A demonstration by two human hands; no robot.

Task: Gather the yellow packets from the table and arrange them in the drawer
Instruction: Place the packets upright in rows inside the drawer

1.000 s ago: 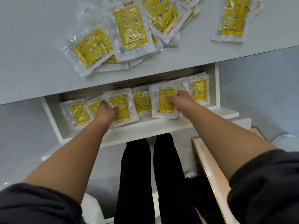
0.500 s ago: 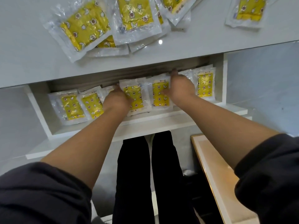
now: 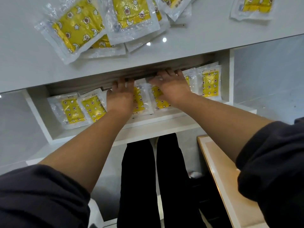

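A row of yellow packets (image 3: 72,111) lies flat in the open drawer (image 3: 35,112), spanning it from the left wall to the right. Your left grip (image 3: 120,98) rests released, fingers straight, on a packet near the row's middle. Your right grip (image 3: 171,87) lies just beside it, also released and flat on the next packets, fingertips reaching under the table's front edge. A heap of packets (image 3: 77,32) overlaps on the table (image 3: 24,66) near that edge.

Six yellow packets (image 3: 71,111) in one drawer (image 3: 35,112), at least five on the table (image 3: 24,63), two hands (image 3: 120,97).
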